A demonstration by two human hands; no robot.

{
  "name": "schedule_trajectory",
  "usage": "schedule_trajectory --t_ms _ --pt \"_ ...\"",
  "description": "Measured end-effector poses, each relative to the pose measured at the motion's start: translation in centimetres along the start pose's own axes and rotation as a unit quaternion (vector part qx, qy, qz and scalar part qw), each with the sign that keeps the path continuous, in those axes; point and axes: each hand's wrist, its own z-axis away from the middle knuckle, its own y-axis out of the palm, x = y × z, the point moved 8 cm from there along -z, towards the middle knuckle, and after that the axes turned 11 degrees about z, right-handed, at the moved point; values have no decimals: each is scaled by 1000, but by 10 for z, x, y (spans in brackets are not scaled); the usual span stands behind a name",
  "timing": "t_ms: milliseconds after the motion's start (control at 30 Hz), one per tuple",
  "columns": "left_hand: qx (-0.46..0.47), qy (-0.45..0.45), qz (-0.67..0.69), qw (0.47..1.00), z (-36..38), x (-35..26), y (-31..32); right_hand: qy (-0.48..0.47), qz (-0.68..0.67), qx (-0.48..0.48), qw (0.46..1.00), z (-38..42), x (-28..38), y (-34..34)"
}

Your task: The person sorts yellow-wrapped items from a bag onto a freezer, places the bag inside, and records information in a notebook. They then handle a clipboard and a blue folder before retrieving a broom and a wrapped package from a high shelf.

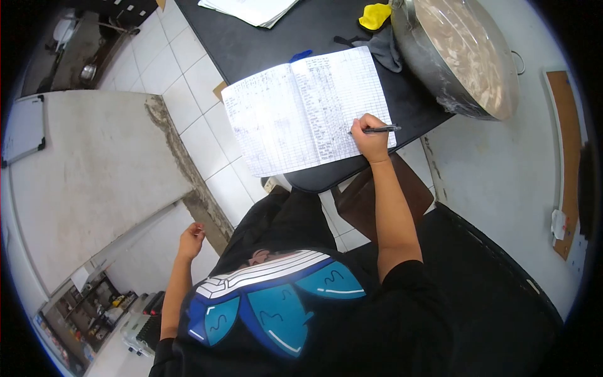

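Observation:
A notebook (270,119) lies spread on the black table, its gridded pages filled with handwriting. My right hand (370,135) rests on the right page, closed around a dark pen (384,129) whose tip is near the written column. Away from the table, my left hand (192,239) hangs at the lower left beside the edge of a pale wall. Its fingers are curled in, and anything between them is too small to make out.
A large metal pot (433,69) covered with clear plastic stands on the table (239,44) at the right. Near it lie a grey cloth (384,50) and a yellow item (375,17). Papers (251,9) sit at the far edge. A brown stool (386,198) stands below.

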Motion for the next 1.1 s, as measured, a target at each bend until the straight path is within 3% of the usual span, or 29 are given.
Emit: schedule_trajectory --t_ms 200,233,267,333,433,567,633,733,767,867,900,967,1067,1100 --pt "-9 17 37 999 -26 24 5 135 -170 10 976 -3 -34 5" --pt "-14 24 40 999 -30 30 9 157 -146 27 976 -4 -32 4" --pt "-18 31 43 998 -38 36 8 181 -21 60 981 -5 -32 -1" --pt "-6 23 40 999 -40 19 5 153 94 15 984 -12 -7 -7" --pt "17 38 46 998 -67 25 8 180 200 74 960 -20 7 0" --pt "-49 163 128 977 -125 -61 -34 168 326 101 925 -25 19 13" --pt "-80 216 71 970 -161 -149 -69 181 337 107 918 -26 24 13" --pt "-123 381 63 914 -231 -283 -117 175 352 100 914 -27 23 16" --pt "-168 448 17 878 -252 -332 -132 219 352 142 899 -29 27 17" --pt "-243 512 18 824 -320 -452 -175 213 365 138 896 -34 34 21" --pt "-279 484 0 829 -348 -479 -184 222 367 141 892 -39 37 22" --pt "-266 406 18 874 -402 -518 -196 226 372 143 889 -39 36 27" --pt "-250 263 10 932 -457 -535 -193 206 379 134 892 -40 30 26" --pt "-181 234 -10 955 -472 -541 -185 205 377 133 893 -40 30 26"
